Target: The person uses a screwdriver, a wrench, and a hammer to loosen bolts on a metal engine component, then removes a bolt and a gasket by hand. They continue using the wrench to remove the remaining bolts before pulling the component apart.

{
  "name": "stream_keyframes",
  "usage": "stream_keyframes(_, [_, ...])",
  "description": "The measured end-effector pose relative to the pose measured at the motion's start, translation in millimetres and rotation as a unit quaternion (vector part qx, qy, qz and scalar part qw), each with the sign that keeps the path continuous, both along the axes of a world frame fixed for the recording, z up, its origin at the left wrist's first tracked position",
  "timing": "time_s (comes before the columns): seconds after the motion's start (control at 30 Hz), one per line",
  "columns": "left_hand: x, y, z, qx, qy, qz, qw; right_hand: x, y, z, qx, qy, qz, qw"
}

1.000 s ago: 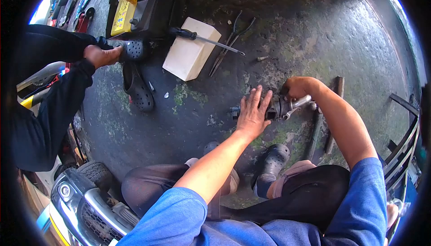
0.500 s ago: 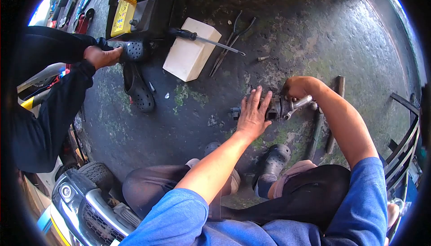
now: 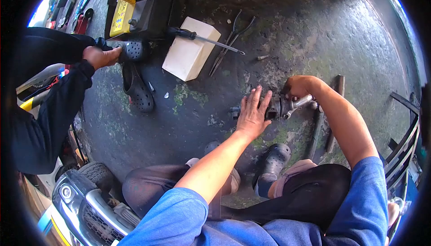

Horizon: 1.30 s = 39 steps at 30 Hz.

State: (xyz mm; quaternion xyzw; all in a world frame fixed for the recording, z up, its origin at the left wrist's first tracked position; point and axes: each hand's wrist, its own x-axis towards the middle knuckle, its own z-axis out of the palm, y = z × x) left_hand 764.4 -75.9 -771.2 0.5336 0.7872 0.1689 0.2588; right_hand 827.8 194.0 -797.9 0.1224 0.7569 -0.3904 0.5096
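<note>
On the dark floor lies a metal part [image 3: 274,109], partly covered by both hands. My left hand [image 3: 255,116] rests flat on its left side with the fingers spread. At its right end my right hand [image 3: 297,88] has curled fingers; what they hold is hidden. Beside that hand a shiny metal wrench [image 3: 300,104] lies across the part's right end. A hammer [image 3: 316,131] is just to the right, its head near the wrench.
A bar [image 3: 336,116] lies right of the hammer. Farther off are a white box [image 3: 186,55] with a screwdriver [image 3: 215,42] on it, long pliers [image 3: 229,44], a bolt [image 3: 263,58] and a battery [image 3: 130,10]. Another person's hand [image 3: 102,58] is at the left.
</note>
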Motion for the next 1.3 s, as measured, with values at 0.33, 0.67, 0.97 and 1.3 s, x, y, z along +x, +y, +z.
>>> stream_keyframes(0.33, [2,0,-1,0.014,0.003,0.009,1.0,7,-8,-6,0.043,0.093,0.021,0.995])
stream_keyframes(0.67, [4,-1,0,0.011,0.007,0.012,1.0,-1,-5,10,0.02,0.013,-0.003,1.0])
stream_keyframes(0.97, [3,0,-2,0.008,-0.001,0.01,1.0,-8,-1,9,-0.005,-0.045,-0.003,0.999])
stream_keyframes(1.3, [0,8,2,-0.054,-0.01,-0.007,0.998,0,-6,7,0.047,0.066,0.032,0.996])
